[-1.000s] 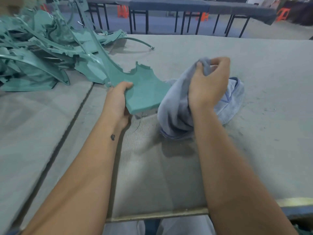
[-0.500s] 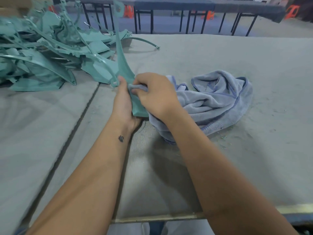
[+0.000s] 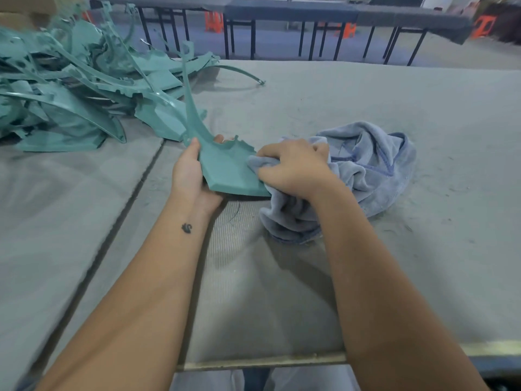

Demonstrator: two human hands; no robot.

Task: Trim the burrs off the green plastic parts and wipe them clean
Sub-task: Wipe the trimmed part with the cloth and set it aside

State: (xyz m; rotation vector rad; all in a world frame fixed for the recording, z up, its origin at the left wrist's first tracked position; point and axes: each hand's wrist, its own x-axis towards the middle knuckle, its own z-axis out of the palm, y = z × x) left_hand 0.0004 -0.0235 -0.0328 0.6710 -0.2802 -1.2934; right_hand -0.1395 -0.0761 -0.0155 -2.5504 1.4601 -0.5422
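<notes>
Green plastic parts point(image 3: 64, 108) lie heaped at the table's point(image 3: 366, 94) far left, too tangled to count. One green part point(image 3: 228, 170) is up off the felt, its broad end gripped by the left hand point(image 3: 189, 176), thumb on top, its thin arm rising toward the pile. Half a second ago the right hand point(image 3: 293, 167) was rubbing at the left edge; now it has slid to the part's right edge, fingers curled around a bunched fold of the single grey cloth point(image 3: 366, 170). I'd judge one wiping pass nearly finished, trimming apparently done on this piece. Two hands, one cloth, one part in hand.
</notes>
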